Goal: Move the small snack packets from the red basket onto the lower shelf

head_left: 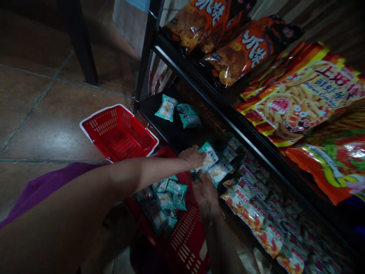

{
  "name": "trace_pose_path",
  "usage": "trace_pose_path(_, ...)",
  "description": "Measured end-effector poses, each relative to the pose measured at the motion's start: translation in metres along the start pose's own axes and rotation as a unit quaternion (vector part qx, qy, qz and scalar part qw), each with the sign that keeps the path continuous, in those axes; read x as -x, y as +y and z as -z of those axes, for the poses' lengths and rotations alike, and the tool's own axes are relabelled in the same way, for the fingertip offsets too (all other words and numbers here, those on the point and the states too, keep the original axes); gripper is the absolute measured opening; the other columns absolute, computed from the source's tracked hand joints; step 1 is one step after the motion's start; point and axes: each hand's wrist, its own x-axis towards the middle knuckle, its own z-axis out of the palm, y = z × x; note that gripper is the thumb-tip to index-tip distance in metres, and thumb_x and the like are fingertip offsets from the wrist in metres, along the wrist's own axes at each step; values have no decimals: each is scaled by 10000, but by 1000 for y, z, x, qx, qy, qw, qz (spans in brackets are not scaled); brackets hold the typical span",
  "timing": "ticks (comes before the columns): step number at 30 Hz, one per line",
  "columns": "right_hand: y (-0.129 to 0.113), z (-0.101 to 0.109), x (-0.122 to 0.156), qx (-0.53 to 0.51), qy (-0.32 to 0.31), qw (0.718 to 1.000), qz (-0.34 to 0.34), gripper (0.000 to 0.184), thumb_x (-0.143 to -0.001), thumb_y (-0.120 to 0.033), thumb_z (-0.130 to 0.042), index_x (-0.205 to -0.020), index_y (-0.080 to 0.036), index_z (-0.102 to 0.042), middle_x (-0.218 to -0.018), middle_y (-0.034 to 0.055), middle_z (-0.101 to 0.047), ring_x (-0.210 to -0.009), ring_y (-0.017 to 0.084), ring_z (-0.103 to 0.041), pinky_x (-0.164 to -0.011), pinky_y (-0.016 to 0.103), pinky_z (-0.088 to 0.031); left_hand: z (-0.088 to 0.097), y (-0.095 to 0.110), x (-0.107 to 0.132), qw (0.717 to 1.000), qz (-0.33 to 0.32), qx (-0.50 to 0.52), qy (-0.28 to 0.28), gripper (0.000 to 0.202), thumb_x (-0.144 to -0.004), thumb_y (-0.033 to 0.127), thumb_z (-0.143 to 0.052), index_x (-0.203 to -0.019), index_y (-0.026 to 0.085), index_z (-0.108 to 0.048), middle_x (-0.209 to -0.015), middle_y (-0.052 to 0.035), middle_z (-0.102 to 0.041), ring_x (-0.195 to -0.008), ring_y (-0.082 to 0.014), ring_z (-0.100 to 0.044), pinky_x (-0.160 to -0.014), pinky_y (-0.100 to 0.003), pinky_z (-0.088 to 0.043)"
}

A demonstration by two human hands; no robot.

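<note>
My left hand point(192, 155) reaches across to the lower shelf point(171, 131) and grips a small teal and white snack packet point(209, 158) standing at the end of a row. My right hand point(205, 195) is just below it, fingers curled against the neighbouring teal packets point(219, 171); what it holds, if anything, is hidden. Under both arms is a red basket point(186, 236) with several of the same teal packets point(167, 198) heaped in it.
A second, empty red basket point(118, 131) stands on the brown tiled floor to the left. Two loose teal packets point(178, 112) lie further back on the black shelf. Red and white snack bags point(256, 217) fill the shelf's right; large orange bags point(302, 95) sit above.
</note>
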Motion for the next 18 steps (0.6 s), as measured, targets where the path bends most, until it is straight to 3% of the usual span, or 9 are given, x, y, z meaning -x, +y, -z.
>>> trace_pose_path(6,-7,-16,-60,32,26,999,30,112,-728,-177,-591,-792,-207,-505,-822,-48,-643,-777,86,-631,-733,218,-550,-10,-8,-35,997,-52,-2,57,514,-871,363,-414,-1356,197,-440,-1249,-140,-585,-1129,-262,-578,-933,-357,-443)
trace_pose_path(10,-8,-19,-88,160,56,984,47,61,-791,-254,-522,-815,-213,-482,-806,-25,-623,-859,120,-633,-739,242,-548,-14,-12,-56,995,-75,-3,62,478,-862,259,-444,-1336,214,-490,-1225,-123,-578,-1105,-222,-583,-935,-303,-446)
trace_pose_path(14,-11,-26,-102,245,55,967,47,78,-800,-277,-532,-798,-214,-485,-801,19,-625,-886,156,-631,-662,229,-544,-13,-18,-76,996,-68,-2,57,447,-853,198,-461,-1291,225,-551,-1224,-101,-572,-1113,-196,-571,-942,-262,-439)
trace_pose_path(18,-13,-37,-104,245,94,965,9,24,-819,-203,-487,-815,-221,-472,-756,-27,-581,-673,99,-626,-532,182,-517,-14,-27,-89,995,-75,-7,69,439,-859,189,-459,-1286,198,-561,-1233,-103,-577,-1132,-200,-558,-972,-263,-419)
